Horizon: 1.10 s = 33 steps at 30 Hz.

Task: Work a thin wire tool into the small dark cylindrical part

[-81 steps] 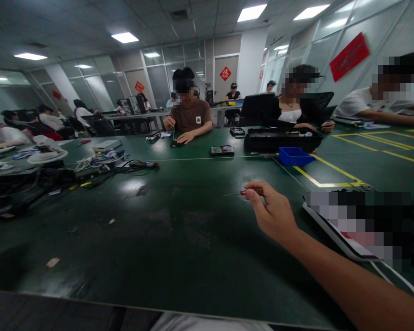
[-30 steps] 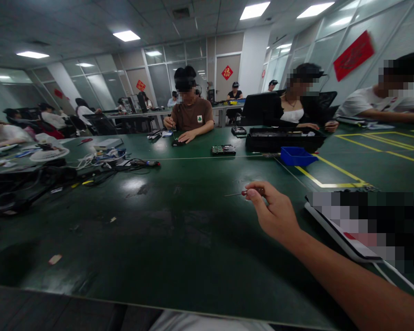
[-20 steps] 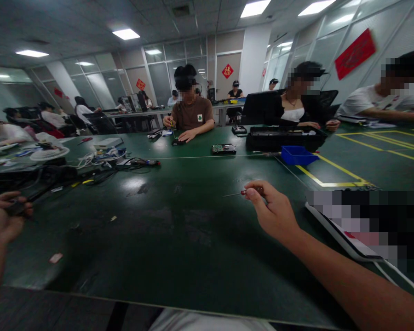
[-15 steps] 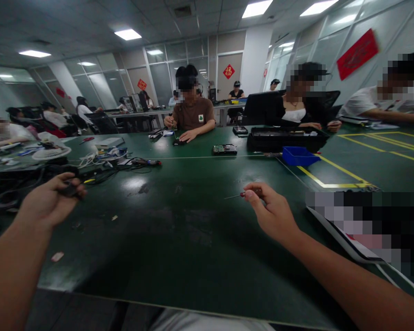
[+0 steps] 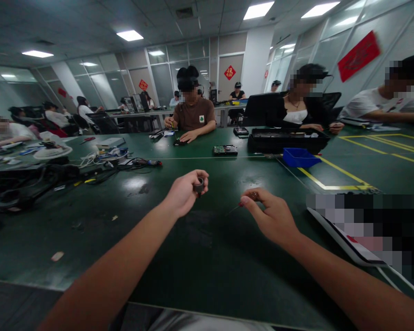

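Over the middle of the green table [image 5: 179, 276], my left hand [image 5: 184, 193] has its fingers closed around a small dark ring-shaped part [image 5: 199, 185]. The fingers cover some of it, so its exact kind is unclear. To the right, my right hand [image 5: 271, 214] grips a small screwdriver [image 5: 241, 203] with a reddish handle. Its thin shaft points left and slightly down, toward the tabletop. A gap separates the two hands, and the screwdriver does not touch the dark part.
Black cables [image 5: 27, 184] lie heaped at the left. A hard drive [image 5: 225, 150], a blue bin [image 5: 301, 157] and a black tray [image 5: 286, 140] stand farther back. At the right is a partly blurred white-edged object [image 5: 345, 239]. A person in brown [image 5: 195, 115] works opposite.
My left hand has swung from the cable heap at the left to the table's middle, carrying the dark part. My right hand stays nearly in place; the screwdriver tip has dipped lower.
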Each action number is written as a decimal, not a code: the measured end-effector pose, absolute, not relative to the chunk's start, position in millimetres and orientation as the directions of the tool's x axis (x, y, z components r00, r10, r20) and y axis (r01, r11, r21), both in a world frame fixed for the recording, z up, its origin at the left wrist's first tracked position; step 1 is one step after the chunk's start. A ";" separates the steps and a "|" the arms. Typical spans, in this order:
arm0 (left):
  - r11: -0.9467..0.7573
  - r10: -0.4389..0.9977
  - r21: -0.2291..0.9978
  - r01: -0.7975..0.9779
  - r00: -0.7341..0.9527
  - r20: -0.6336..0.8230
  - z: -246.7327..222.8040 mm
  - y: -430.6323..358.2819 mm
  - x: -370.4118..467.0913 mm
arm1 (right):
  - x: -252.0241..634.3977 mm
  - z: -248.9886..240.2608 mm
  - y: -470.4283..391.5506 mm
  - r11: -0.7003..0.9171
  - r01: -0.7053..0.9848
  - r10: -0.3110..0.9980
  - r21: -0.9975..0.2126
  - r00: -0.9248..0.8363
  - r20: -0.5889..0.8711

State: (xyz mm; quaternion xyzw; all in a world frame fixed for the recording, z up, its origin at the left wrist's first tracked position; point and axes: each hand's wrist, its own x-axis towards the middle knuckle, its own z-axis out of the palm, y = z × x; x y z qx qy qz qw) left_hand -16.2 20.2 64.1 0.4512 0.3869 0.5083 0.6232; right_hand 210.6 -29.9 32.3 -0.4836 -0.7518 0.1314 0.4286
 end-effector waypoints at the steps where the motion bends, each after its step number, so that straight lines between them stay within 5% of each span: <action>1: 0.001 0.982 0.980 -0.198 0.184 0.036 54.4 22.1 -6.7 | 210.3 33.2 -30.4 0.501 0.619 0.837 -0.605 -0.169 0.521; 6: -0.268 0.898 0.903 0.335 0.427 0.108 13.9 23.4 5.2 | 209.9 33.7 -32.8 0.513 0.625 0.829 -0.588 -0.182 0.529; 11: -0.399 0.865 0.749 0.529 0.487 0.117 2.9 13.9 -5.8 | 210.5 29.4 -32.4 0.519 0.585 0.821 -0.623 -0.140 0.553; 25: -0.454 0.867 0.770 0.448 0.420 0.267 -2.9 18.3 -7.3 | 210.5 23.6 -28.4 0.514 0.529 0.833 -0.675 -0.122 0.539; 33: -0.491 0.849 0.750 0.443 0.438 0.296 -3.6 19.4 -9.4 | 211.8 29.5 -28.9 0.444 0.639 0.848 -0.628 -0.074 0.524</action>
